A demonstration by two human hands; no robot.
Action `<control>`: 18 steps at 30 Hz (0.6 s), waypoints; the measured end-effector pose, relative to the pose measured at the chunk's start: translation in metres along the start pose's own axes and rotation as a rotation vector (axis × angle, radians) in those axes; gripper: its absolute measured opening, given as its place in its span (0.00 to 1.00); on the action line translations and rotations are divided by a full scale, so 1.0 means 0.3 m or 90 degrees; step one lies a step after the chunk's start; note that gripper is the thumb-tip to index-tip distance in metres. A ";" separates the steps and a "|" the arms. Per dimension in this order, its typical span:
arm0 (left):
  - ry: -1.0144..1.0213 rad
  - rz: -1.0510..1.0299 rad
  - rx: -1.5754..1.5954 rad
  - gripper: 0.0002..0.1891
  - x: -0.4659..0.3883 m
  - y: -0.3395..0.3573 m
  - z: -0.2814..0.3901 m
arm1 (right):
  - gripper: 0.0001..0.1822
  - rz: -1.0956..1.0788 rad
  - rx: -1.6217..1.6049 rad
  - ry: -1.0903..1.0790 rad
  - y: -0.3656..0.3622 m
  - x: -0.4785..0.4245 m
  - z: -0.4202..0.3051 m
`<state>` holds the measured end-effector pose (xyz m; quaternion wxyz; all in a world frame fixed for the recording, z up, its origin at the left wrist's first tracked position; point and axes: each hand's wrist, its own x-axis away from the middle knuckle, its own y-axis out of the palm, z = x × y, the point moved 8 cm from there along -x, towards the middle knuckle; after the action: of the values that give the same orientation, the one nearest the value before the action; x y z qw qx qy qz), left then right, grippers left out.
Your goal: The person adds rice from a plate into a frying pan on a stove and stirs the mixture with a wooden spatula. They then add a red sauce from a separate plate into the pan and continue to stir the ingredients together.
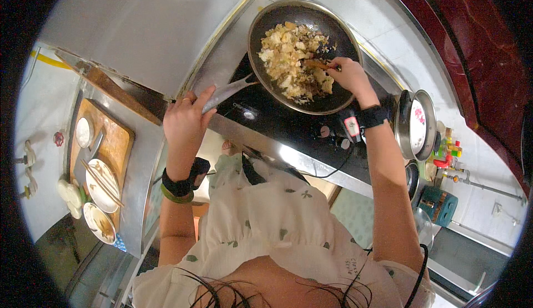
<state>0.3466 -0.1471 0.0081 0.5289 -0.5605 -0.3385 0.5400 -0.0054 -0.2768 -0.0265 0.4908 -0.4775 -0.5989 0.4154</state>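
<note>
A dark wok with a metal rim [306,58] stands over the black glass stove [266,114] in front of me. Fried food in pale, yellow and brown pieces [287,60], which looks like rice with egg, covers much of its inside. My left hand [187,114] is closed round the wok's grey handle [227,93]. Over the wok's right side, my right hand [349,77] grips a brown wooden spatula [315,64], its far end among the food. Both wrists wear black straps.
To the left, a wooden cutting board [125,135] holds a cleaver [98,143], a small white bowl [85,132] and a plate [98,183] with chopsticks [102,183]; a soiled bowl [99,222] is beside it. A metal pot [429,124] and gas pipes [483,185] are at right.
</note>
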 end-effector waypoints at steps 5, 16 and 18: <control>-0.005 0.009 0.002 0.26 0.006 0.009 -0.005 | 0.13 0.044 -0.046 -0.020 -0.077 -0.056 -0.063; -0.017 0.000 -0.002 0.27 -0.003 0.000 -0.001 | 0.13 0.048 -0.018 0.050 -0.064 -0.122 0.041; -0.017 -0.009 -0.009 0.27 -0.004 -0.002 0.007 | 0.14 0.032 -0.012 0.096 0.007 -0.135 0.063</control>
<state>0.3446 -0.1476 0.0093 0.5242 -0.5543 -0.3534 0.5414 -0.0212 -0.3167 -0.0397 0.5192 -0.5268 -0.5521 0.3850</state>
